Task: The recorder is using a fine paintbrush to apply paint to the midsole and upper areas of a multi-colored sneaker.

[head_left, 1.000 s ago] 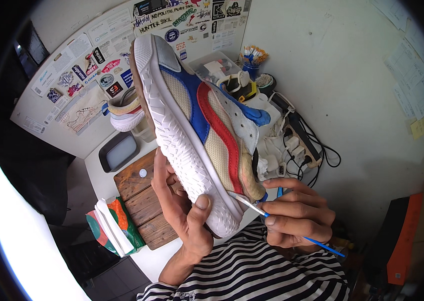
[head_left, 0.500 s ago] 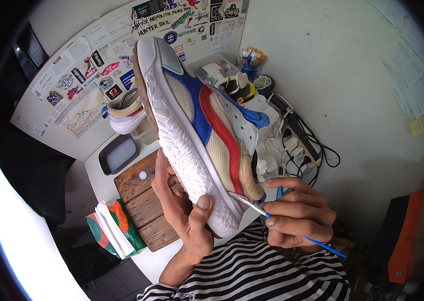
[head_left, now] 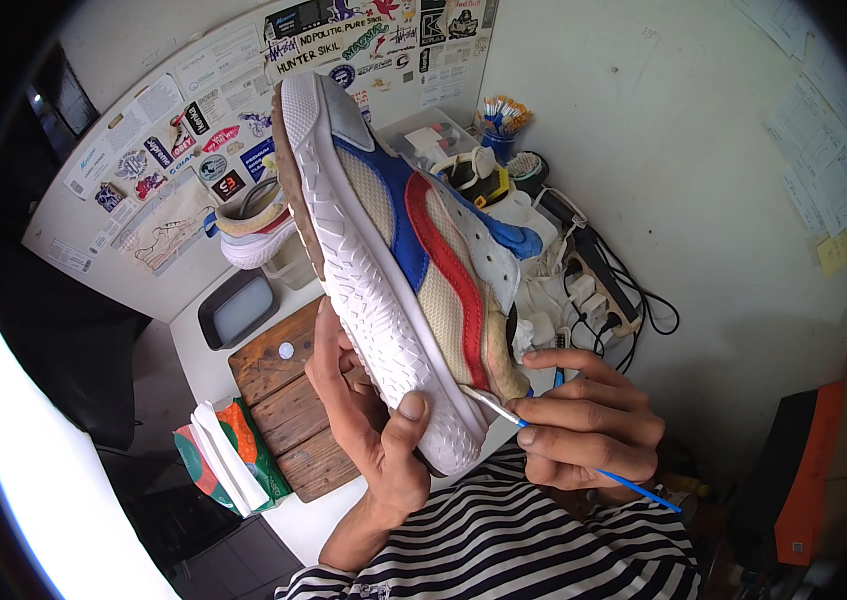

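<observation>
A black-and-white striped shirt (head_left: 503, 545) fills the lower edge. In front of it, the left hand (head_left: 378, 455) is clamped on the heel end of a shoe (head_left: 388, 260), its thumb pressed on the white side of the sole and its fingers behind. The shoe is held up above the table (head_left: 288, 525), tilted, with the toe pointing up and away and the heel down near the shirt. Its upper is cream mesh with blue and red bands.

The right hand (head_left: 588, 420), just beside the heel, has its fingers closed round a thin brush (head_left: 638, 490) with a blue handle. The brush's pale tip meets the shoe near the heel, where the upper joins the sole.

Below and to the left, a wooden board (head_left: 293, 400) lies on the table with a small white disc (head_left: 286, 351) on it. A green and orange packet (head_left: 233, 455) is beside the board. Farther back stand a dark tray (head_left: 238, 310) and a second shoe (head_left: 255, 245), partly hidden by the first.

To the right of the held shoe are a power strip (head_left: 603, 290) with black cables (head_left: 648, 300), then a clear box (head_left: 428, 135) and a blue cup of brushes (head_left: 498, 140). Behind them rises a panel (head_left: 168, 260) covered with stickers.
</observation>
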